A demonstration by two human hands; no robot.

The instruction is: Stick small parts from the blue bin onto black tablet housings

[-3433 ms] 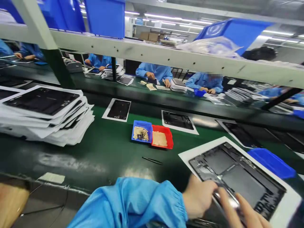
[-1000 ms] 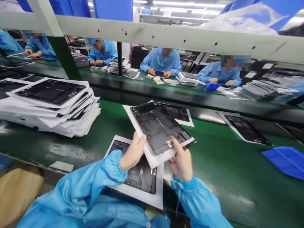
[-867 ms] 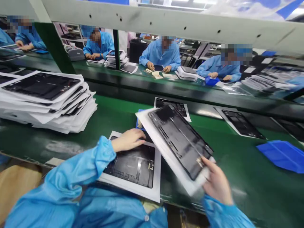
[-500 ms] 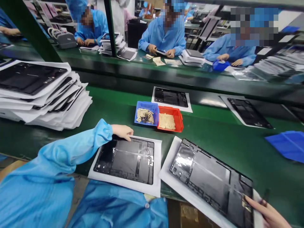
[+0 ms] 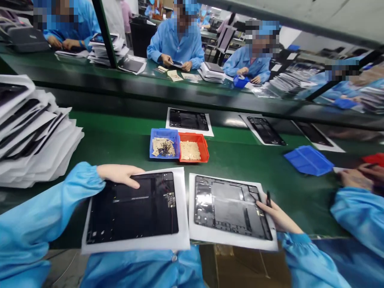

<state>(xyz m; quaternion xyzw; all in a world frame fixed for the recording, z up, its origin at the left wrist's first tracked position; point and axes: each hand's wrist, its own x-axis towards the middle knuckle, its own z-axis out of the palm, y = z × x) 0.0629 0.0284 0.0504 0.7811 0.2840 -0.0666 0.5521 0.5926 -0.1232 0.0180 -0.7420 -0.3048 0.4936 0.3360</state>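
Two white sheets (image 5: pixel 182 192) at the lower centre bear the left tablet housing (image 5: pixel 132 212) and the right tablet housing (image 5: pixel 229 208), presumably as scratch protection. The left hand (image 5: pixel 120 174) rests on the left one's upper edge, thumb spread from the fingers, likely steadying it. The right hand (image 5: pixel 277 214) pinches the right one's right edge, thumb on top; a slim dark tool (image 5: pixel 268 198) juts up there, perhaps tucked in to avoid setting it down. Above centre, a blue bin (image 5: pixel 164 156) touches a red bin (image 5: pixel 207 150), probably for easy reach.
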